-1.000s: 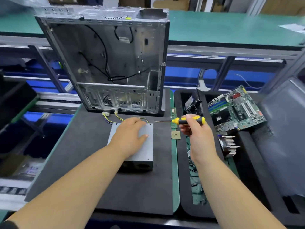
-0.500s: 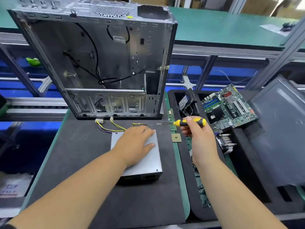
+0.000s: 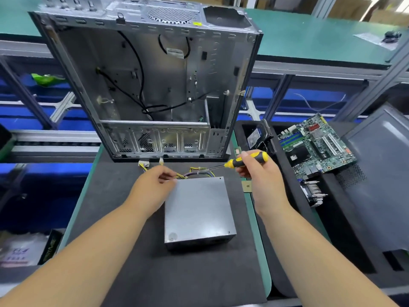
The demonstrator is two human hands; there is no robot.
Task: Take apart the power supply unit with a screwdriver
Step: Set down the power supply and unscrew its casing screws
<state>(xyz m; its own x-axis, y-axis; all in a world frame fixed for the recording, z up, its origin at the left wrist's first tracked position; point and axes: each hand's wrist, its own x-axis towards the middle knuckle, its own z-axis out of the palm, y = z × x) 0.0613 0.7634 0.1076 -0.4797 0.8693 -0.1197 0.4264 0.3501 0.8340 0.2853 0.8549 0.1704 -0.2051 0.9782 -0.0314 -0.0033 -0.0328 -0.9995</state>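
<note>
An electronics teardown workshop: green-topped benches (image 3: 309, 34), blue bins (under racks), a stripped computer case (image 3: 155, 85).

Open mat (image 3: 132, 273) flanks the power supply (image 3: 199, 209); the case (image 3: 155, 85) walls its far side.

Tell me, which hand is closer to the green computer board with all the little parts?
The right hand, gripping the screwdriver, is nearer; the green board lies just to its right. The left hand is farther away, at the wires on the far side of the power supply.
</note>
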